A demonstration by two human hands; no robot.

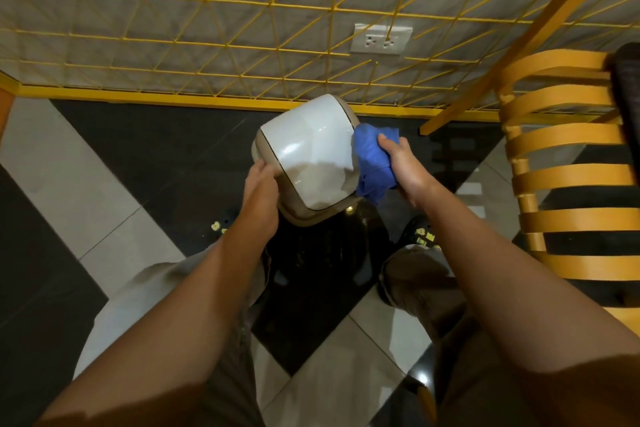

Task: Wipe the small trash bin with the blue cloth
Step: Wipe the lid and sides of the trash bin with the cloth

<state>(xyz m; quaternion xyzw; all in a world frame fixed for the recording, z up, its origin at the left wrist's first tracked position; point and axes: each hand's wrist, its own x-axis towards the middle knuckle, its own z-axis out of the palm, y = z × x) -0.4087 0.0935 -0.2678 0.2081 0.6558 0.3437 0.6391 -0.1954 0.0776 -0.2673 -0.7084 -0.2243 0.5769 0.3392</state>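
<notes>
The small trash bin [308,152] has a glossy white swing lid in a beige rim and stands on the floor just in front of my feet. My left hand [260,184] grips the bin's left rim. My right hand [403,166] clutches a bunched blue cloth [372,163] and presses it against the bin's right side. The bin's body below the lid is hidden from this high angle.
A yellow wire grid panel [242,28] stands in front of a grey wall with a power socket [381,40]. An orange slatted chair [568,177] stands close on the right. The floor has black and pale tiles [86,191]. My legs and shoes show below.
</notes>
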